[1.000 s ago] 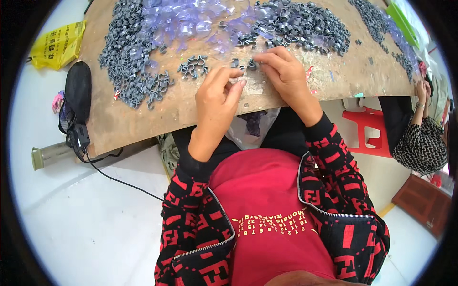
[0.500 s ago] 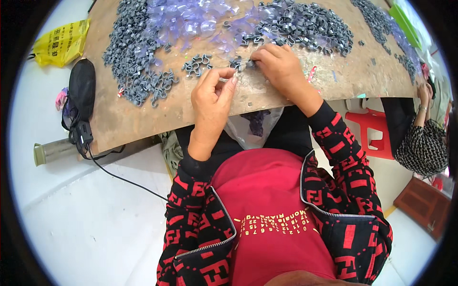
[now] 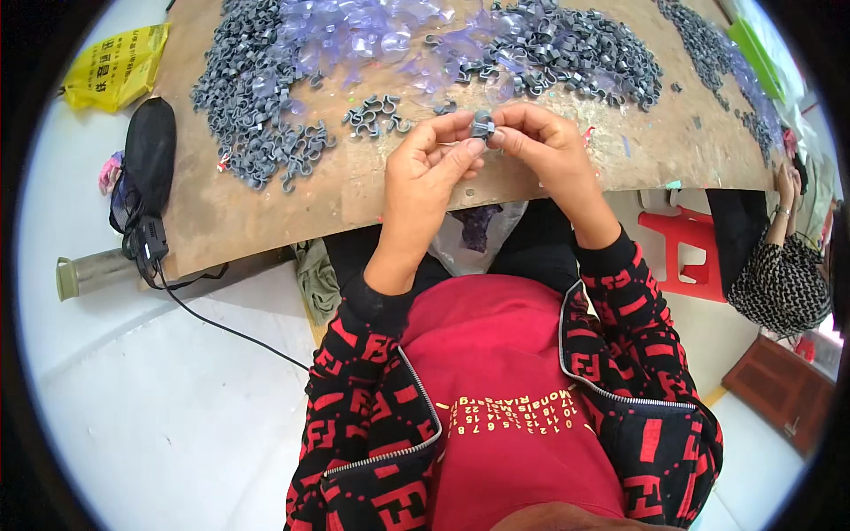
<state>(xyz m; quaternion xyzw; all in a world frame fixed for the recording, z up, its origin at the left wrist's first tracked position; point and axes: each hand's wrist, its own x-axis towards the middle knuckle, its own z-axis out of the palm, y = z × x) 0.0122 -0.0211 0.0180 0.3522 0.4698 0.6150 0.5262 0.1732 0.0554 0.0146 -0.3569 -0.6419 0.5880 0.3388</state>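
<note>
My left hand (image 3: 423, 173) and my right hand (image 3: 553, 155) meet over the near part of the wooden table. Between their fingertips is a small grey plastic clip (image 3: 482, 126), pinched from both sides. Whether it is one piece or two pressed together is partly hidden by the fingers. A small cluster of loose curved grey clips (image 3: 375, 116) lies just beyond my left hand. Past my right hand spreads a heap of grey clips (image 3: 580, 53). Clear purple-tinted plastic suction cups (image 3: 350, 35) are piled at the far middle.
A large heap of grey clips (image 3: 237, 97) covers the table's left part. Left of the table (image 3: 292, 217) are a yellow bag (image 3: 115, 69), a black pouch (image 3: 150, 150) and a bottle (image 3: 88, 274). At right, another person's hand (image 3: 786, 184) rests by the edge, near a red stool (image 3: 682, 248).
My right hand has drawn back toward me, bringing a grey clip off the table. My left hand has shifted right to meet it, and both now grip the clip.
</note>
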